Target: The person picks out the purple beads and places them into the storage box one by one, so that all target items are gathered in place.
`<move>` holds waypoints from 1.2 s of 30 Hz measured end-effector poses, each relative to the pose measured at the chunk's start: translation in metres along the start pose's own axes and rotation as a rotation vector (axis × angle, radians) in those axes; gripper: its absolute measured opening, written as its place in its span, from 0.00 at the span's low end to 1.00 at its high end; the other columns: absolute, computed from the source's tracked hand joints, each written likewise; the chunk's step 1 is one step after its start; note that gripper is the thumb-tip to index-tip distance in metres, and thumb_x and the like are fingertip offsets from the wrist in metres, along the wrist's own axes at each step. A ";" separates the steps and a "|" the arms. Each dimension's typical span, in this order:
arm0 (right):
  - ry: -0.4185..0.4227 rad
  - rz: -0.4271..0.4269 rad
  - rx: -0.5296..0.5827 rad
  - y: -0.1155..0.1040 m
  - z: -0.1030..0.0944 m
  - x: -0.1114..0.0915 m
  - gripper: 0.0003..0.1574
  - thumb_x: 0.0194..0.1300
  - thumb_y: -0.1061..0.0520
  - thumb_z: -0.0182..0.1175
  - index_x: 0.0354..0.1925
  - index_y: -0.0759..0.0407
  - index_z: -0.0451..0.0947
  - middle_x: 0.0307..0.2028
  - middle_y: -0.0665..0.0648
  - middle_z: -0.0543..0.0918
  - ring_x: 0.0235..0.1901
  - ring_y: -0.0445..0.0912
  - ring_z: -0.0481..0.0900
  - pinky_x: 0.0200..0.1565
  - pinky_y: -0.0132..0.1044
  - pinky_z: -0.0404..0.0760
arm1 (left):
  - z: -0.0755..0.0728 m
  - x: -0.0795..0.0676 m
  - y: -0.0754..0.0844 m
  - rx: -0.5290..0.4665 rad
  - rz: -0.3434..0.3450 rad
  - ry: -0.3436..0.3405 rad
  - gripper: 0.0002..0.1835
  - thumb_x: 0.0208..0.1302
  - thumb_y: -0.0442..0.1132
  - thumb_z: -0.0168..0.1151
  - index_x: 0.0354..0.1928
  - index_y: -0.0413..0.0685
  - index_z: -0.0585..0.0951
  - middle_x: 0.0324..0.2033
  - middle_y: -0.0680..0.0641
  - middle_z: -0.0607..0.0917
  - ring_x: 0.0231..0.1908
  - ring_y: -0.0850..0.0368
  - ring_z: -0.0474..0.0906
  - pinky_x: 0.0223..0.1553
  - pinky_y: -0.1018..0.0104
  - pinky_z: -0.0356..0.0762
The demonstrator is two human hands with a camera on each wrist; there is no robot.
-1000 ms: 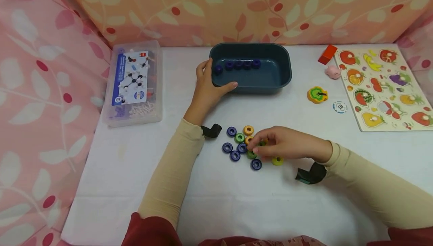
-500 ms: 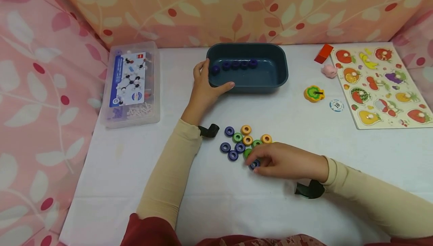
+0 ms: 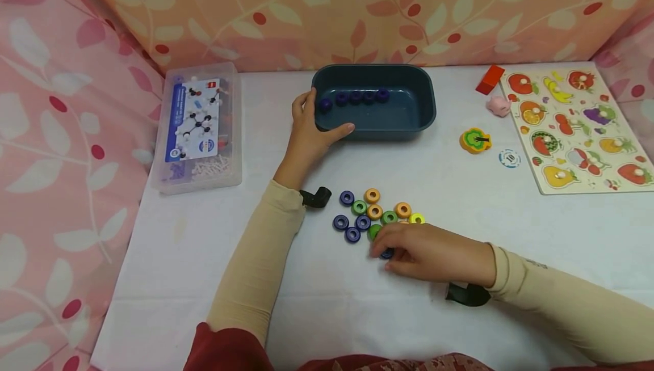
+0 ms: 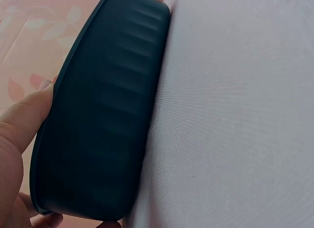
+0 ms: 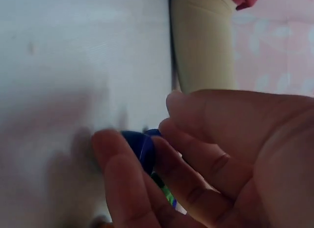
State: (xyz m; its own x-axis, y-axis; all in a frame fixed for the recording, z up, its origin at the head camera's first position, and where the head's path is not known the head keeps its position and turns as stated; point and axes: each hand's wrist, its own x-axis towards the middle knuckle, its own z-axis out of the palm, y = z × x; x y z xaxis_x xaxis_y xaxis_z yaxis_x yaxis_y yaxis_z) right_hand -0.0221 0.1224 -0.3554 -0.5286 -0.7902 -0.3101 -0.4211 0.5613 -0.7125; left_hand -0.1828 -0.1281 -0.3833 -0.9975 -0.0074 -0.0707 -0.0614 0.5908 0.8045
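In the head view my left hand [image 3: 313, 133] holds the left end of a dark teal plastic tub [image 3: 383, 134], thumb along its front rim and fingers round the side. The thumb also lies on the tub's rim [image 4: 41, 154] in the left wrist view. Several purple beads [image 3: 355, 98] lie inside the tub. My right hand [image 3: 434, 253] is over a dark blue ring bead [image 3: 386, 253], fingers bent down to it and thumb apart. The right wrist view has this blue bead [image 5: 140, 148] against the fingers, partly hidden. Loose purple [image 3: 340, 223], green, orange and yellow ring beads lie beside it.
A clear molecular model kit box [image 3: 199, 127] stands at the left. To the right are a red block [image 3: 490, 79], a pink pig figure [image 3: 498, 106], a tree-shaped piece [image 3: 476, 140], a round "10" token [image 3: 510, 158] and a fruit puzzle board [image 3: 582, 130].
My right hand has come down toward the near side, uncovering orange, green and yellow beads. The blue bead under its fingers has shifted slightly nearer. My left hand stays on the tub.
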 end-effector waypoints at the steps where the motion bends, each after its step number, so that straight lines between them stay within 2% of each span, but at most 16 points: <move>1: -0.014 0.001 0.011 -0.001 -0.002 0.000 0.14 0.67 0.54 0.66 0.52 0.46 0.83 0.51 0.41 0.80 0.39 0.30 0.78 0.45 0.29 0.81 | 0.000 0.000 0.000 0.001 -0.001 0.000 0.65 0.47 0.72 0.71 0.81 0.66 0.44 0.77 0.55 0.45 0.74 0.54 0.55 0.74 0.56 0.57; 4: -0.032 -0.006 0.035 -0.005 -0.016 0.000 0.14 0.68 0.53 0.66 0.52 0.43 0.83 0.51 0.40 0.80 0.39 0.32 0.79 0.45 0.30 0.81 | -0.001 0.000 -0.001 0.004 -0.001 0.002 0.65 0.47 0.72 0.71 0.81 0.66 0.44 0.77 0.55 0.45 0.74 0.53 0.56 0.74 0.55 0.57; 6: -0.009 -0.017 0.047 -0.008 -0.032 0.002 0.14 0.69 0.52 0.65 0.53 0.41 0.82 0.52 0.40 0.80 0.41 0.34 0.79 0.45 0.31 0.82 | -0.002 0.000 -0.001 0.007 0.000 0.003 0.65 0.47 0.72 0.71 0.81 0.66 0.43 0.77 0.55 0.45 0.74 0.53 0.56 0.74 0.56 0.57; 11: 0.157 -0.007 0.078 -0.012 -0.092 0.013 0.16 0.70 0.53 0.64 0.55 0.43 0.81 0.53 0.47 0.81 0.40 0.40 0.82 0.43 0.34 0.83 | -0.003 0.000 -0.002 0.001 -0.001 0.004 0.65 0.47 0.72 0.72 0.81 0.66 0.44 0.77 0.56 0.45 0.74 0.54 0.55 0.74 0.56 0.57; 13: 0.239 0.041 0.078 -0.012 -0.118 0.023 0.16 0.70 0.54 0.63 0.56 0.46 0.80 0.52 0.50 0.81 0.40 0.42 0.84 0.43 0.35 0.83 | -0.004 0.000 -0.002 -0.002 -0.004 0.003 0.66 0.46 0.72 0.72 0.81 0.66 0.44 0.77 0.56 0.45 0.74 0.54 0.55 0.74 0.56 0.57; 16: 0.309 0.158 0.082 -0.012 -0.154 0.048 0.18 0.74 0.53 0.58 0.59 0.49 0.79 0.53 0.54 0.79 0.44 0.46 0.86 0.50 0.40 0.83 | -0.004 0.000 -0.003 -0.001 -0.004 0.004 0.66 0.46 0.72 0.72 0.81 0.65 0.44 0.77 0.56 0.45 0.74 0.54 0.54 0.74 0.56 0.56; 18: 0.302 0.241 0.097 -0.008 -0.174 0.071 0.20 0.76 0.49 0.55 0.62 0.50 0.78 0.55 0.56 0.79 0.49 0.48 0.86 0.56 0.43 0.81 | -0.004 0.000 -0.003 0.001 0.000 0.008 0.66 0.47 0.72 0.72 0.81 0.64 0.44 0.77 0.55 0.45 0.74 0.53 0.54 0.74 0.56 0.56; 20: 0.261 0.302 0.134 0.000 -0.188 0.097 0.23 0.78 0.47 0.51 0.65 0.51 0.76 0.58 0.58 0.78 0.52 0.50 0.84 0.60 0.45 0.78 | -0.003 0.000 -0.004 0.005 0.007 0.010 0.65 0.47 0.71 0.72 0.81 0.63 0.44 0.76 0.55 0.46 0.74 0.53 0.55 0.74 0.56 0.56; 24: 0.140 0.366 0.202 0.023 -0.199 0.143 0.27 0.80 0.47 0.46 0.69 0.55 0.72 0.65 0.60 0.74 0.56 0.50 0.82 0.62 0.43 0.77 | 0.000 0.001 -0.004 0.012 0.019 0.005 0.65 0.48 0.70 0.72 0.81 0.62 0.45 0.76 0.54 0.46 0.73 0.52 0.56 0.73 0.56 0.58; 27: 0.060 0.385 0.239 0.037 -0.200 0.163 0.29 0.80 0.47 0.45 0.71 0.55 0.69 0.69 0.59 0.70 0.59 0.49 0.80 0.64 0.43 0.75 | 0.002 0.001 -0.004 0.012 0.024 0.000 0.64 0.48 0.70 0.72 0.81 0.62 0.45 0.76 0.54 0.46 0.73 0.52 0.56 0.73 0.55 0.59; 31: 0.053 0.393 0.285 0.048 -0.199 0.173 0.30 0.80 0.45 0.46 0.73 0.55 0.67 0.70 0.60 0.67 0.60 0.51 0.79 0.64 0.44 0.75 | 0.003 0.002 -0.002 0.012 0.021 -0.001 0.64 0.49 0.71 0.71 0.81 0.64 0.45 0.76 0.55 0.46 0.73 0.52 0.56 0.73 0.55 0.59; 36: 0.099 0.373 0.358 0.049 -0.201 0.169 0.32 0.80 0.43 0.45 0.74 0.54 0.64 0.72 0.58 0.65 0.61 0.50 0.79 0.62 0.42 0.76 | 0.001 0.003 -0.002 0.017 0.002 0.002 0.64 0.48 0.72 0.70 0.80 0.67 0.44 0.77 0.56 0.45 0.73 0.53 0.55 0.73 0.55 0.59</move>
State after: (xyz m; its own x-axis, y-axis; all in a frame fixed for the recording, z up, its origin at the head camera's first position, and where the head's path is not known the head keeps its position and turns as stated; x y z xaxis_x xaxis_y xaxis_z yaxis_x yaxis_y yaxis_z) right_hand -0.2804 0.0657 -0.3164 -0.6688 -0.5161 -0.5351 0.0778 0.6672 -0.7408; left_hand -0.1858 -0.1283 -0.3858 -0.9977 -0.0077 -0.0677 -0.0586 0.6046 0.7943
